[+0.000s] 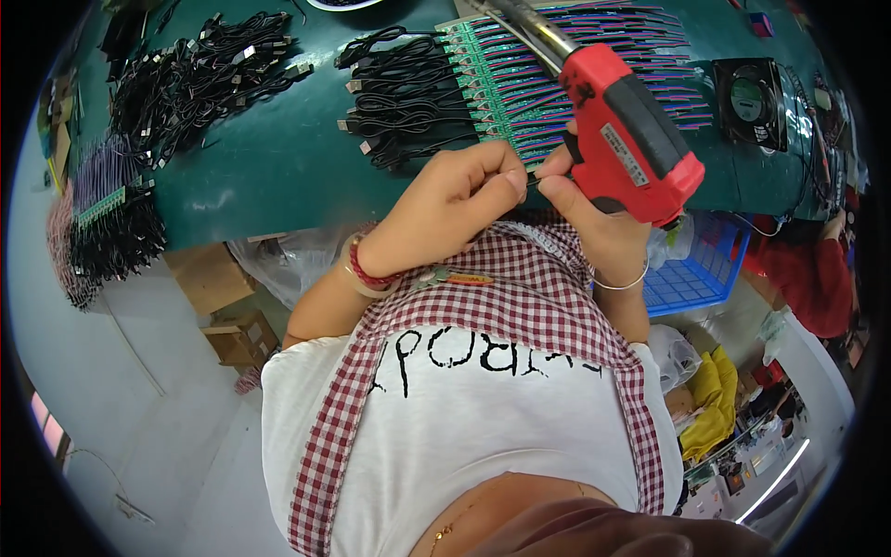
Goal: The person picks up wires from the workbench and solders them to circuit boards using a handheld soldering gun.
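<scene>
My right hand (pixel 603 227) is closed around a red and black soldering gun (pixel 626 130), whose metal tip end points up and away over the table. My left hand (pixel 459 200) is closed in a pinch at the table's front edge. Between the fingertips of both hands shows a short bit of thin dark wire (pixel 533 180); the fingers hide most of it. Just beyond them lies a row of green circuit boards (pixel 483 88), with coiled black USB cables (pixel 399 102) on its left side and multicoloured wires (pixel 640 56) running off to the right.
A loose heap of black USB cables (pixel 200 84) covers the table's (pixel 260 167) left part. Bundled boards with cables (pixel 102 209) hang at its left corner. A black fan (pixel 750 102) stands at the right. Below are a blue crate (pixel 691 278) and cardboard boxes (pixel 239 339). Another person's red sleeve (pixel 807 274) shows at right.
</scene>
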### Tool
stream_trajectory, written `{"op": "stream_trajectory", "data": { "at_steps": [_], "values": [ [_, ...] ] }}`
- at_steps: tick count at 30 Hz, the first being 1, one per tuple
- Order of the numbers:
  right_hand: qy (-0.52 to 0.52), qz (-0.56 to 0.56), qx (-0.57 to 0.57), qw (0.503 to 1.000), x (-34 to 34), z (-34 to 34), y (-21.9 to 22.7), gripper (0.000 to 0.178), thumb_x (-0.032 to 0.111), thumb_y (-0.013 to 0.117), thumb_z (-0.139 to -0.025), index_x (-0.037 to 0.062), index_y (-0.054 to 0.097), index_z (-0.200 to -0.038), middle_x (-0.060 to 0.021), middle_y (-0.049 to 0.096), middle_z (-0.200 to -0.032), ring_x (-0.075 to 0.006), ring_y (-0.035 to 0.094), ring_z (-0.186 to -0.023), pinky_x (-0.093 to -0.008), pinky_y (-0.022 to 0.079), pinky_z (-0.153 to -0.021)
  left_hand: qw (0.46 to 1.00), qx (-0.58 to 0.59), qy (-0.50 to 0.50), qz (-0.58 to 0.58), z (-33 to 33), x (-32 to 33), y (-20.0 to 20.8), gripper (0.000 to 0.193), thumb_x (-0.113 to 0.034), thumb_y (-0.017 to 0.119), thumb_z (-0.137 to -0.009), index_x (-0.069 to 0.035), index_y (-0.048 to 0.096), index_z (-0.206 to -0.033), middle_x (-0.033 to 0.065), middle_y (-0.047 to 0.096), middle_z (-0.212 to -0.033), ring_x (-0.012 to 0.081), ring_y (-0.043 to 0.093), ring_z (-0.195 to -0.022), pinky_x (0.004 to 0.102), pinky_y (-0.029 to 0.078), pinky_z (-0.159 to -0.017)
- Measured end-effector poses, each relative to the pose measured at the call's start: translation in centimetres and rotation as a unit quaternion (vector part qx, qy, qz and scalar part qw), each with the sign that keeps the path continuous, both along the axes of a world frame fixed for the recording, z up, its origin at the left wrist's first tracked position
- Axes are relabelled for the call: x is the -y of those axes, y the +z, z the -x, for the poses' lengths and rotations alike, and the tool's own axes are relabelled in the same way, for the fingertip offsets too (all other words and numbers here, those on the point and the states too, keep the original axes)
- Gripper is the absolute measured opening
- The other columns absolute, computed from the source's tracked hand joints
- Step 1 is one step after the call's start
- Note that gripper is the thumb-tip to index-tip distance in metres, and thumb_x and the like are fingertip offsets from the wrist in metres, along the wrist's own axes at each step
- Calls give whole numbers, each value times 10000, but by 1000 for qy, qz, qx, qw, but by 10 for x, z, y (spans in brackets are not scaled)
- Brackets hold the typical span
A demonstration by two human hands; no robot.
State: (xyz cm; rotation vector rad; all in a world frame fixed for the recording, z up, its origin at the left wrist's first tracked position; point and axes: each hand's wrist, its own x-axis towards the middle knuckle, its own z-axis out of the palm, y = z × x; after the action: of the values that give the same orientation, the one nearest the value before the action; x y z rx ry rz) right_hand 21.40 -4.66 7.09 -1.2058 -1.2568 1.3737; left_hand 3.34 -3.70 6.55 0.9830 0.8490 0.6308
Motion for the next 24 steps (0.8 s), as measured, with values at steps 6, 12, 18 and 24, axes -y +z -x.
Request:
{"op": "stream_trajectory", "data": {
  "at_steps": [6, 12, 18, 24],
  "values": [
    [-33, -5, 13, 999, -1, -14, -10, 496, -49, 704, -710, -50, 482, -1154, -96, 615, -817, -157, 584, -714, -264, 477, -632, 959, 167, -93, 208, 7, -2, -4, 262, -250, 434, -981, -37, 465, -833, -39, 396, -570, 26, 327, -382, 177, 254, -369],
    [-44, -33, -29, 998, -13, -15, -13, 438, -70, 615, -754, -42, 450, -1158, -128, 608, -826, -181, 592, -751, -291, 487, -687, 974, 136, 3, 181, 7, -2, -6, 252, -241, 424, -984, -39, 470, -841, -24, 374, -590, 42, 324, -411, 184, 255, -376],
    [4, -7, -54, 998, -10, 3, -11, 144, -24, 633, -794, -5, 602, -933, -27, 624, -843, -92, 590, -776, -238, 481, -686, 949, 172, -32, 264, 3, -2, -7, 220, -212, 431, -976, -40, 475, -846, -29, 348, -579, 43, 305, -408, 195, 249, -371],
    [-19, -17, 8, 1000, -6, 6, -4, 134, -16, 625, -790, 7, 603, -920, -16, 620, -816, -67, 574, -715, -216, 465, -613, 982, 95, -6, 161, -1, -3, -4, 161, -166, 468, -957, -23, 496, -889, -4, 466, -601, 75, 436, -434, 201, 356, -419]
  ]
}}
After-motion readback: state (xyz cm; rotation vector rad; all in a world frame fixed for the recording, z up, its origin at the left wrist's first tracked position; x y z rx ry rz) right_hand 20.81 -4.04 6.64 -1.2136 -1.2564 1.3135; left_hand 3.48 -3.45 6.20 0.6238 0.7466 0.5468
